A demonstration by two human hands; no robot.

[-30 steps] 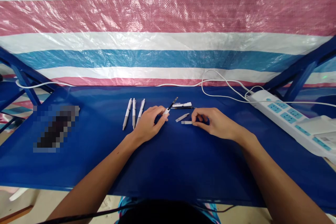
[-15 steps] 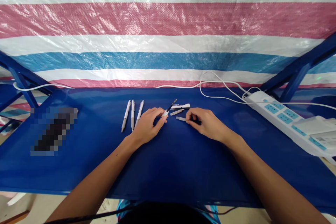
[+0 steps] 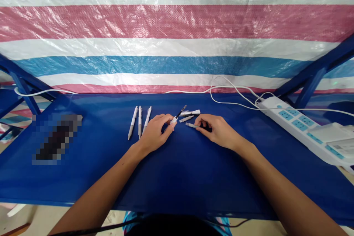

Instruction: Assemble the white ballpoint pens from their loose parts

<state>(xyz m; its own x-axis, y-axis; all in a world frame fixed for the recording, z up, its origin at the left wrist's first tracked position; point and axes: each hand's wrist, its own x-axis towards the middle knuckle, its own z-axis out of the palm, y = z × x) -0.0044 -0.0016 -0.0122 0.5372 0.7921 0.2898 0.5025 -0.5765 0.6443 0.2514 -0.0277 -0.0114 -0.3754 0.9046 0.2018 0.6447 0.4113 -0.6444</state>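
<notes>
My left hand (image 3: 155, 131) pinches a white pen barrel (image 3: 173, 120), from which a dark refill (image 3: 181, 110) sticks out toward the upper right. Between finger and thumb, my right hand (image 3: 214, 127) grips a small grey pen part (image 3: 190, 124) that points left. Another grey pen part (image 3: 186, 119) lies on the blue table between the hands. Just behind it rests a white pen barrel with a clip (image 3: 195, 112). Left of my left hand lie three white pens side by side: one outermost (image 3: 132, 122), one in the middle (image 3: 140, 121), and one partly covered by the hand (image 3: 147, 118).
A pixelated dark object (image 3: 58, 138) lies at the left of the blue table (image 3: 177, 177). On the right is a white power strip (image 3: 295, 132) with a white adapter (image 3: 336, 136). A white cable (image 3: 232, 103) runs along the back, before a striped sheet (image 3: 177, 22).
Both hands keep their grips and have barely moved. The fingers of my right hand have shifted very slightly left along the grey part.
</notes>
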